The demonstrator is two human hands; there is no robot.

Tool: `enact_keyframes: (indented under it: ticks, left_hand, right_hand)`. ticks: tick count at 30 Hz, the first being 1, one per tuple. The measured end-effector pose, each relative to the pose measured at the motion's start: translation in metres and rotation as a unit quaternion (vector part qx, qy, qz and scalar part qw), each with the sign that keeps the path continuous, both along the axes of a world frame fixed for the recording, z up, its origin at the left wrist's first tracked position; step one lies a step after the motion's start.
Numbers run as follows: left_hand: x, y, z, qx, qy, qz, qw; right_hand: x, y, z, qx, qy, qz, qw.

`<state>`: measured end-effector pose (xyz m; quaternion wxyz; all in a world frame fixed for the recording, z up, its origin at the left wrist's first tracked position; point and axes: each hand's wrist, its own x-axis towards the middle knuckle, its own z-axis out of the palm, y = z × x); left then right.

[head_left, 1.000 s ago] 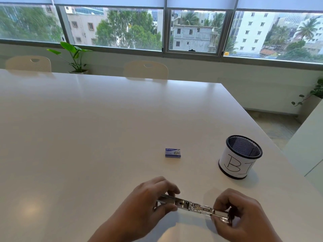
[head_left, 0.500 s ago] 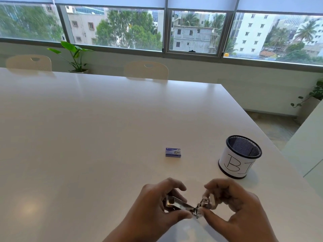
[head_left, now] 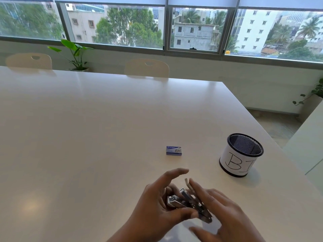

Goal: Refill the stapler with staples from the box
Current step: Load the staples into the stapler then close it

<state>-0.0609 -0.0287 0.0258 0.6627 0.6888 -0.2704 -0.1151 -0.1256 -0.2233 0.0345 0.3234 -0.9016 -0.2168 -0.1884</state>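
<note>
A small metal stapler sits between my hands near the table's front edge, its parts folding toward each other. My left hand grips its lower body from the left, thumb beneath and index finger stretched out. My right hand presses flat against the stapler's upper arm from the right, fingers spread. The small blue staple box lies closed on the white table, a short way beyond my hands and touched by neither.
A black mesh cup with a white paper label stands at the right, near the table's right edge. Two pale chairs and a potted plant are at the far side under the windows.
The stapler was stretched out flat between both hands; it has since been folded together. My right hand has moved from pinching its end to pressing flat on its upper arm.
</note>
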Motion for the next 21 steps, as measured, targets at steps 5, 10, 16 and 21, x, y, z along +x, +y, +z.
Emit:
enact_keyframes:
  ticks: [5,10,16,21]
  left_hand:
    - [0.0,-0.001,0.0,0.005,0.024,-0.016,1.0]
    - [0.001,0.0,0.002,0.028,0.035,-0.034,0.998]
    - [0.008,0.005,0.007,0.111,-0.057,0.002,0.992]
    - [0.012,0.009,0.009,0.128,-0.123,0.01,0.984]
  right_hand:
    - [-0.004,0.003,-0.002,0.041,-0.066,-0.046,0.996]
    - [-0.007,0.001,0.0,0.04,-0.04,-0.068,0.996]
    - [-0.002,-0.004,-0.004,0.095,-0.034,-0.077,0.992]
    - [0.002,-0.007,-0.009,0.133,-0.023,-0.061,0.989]
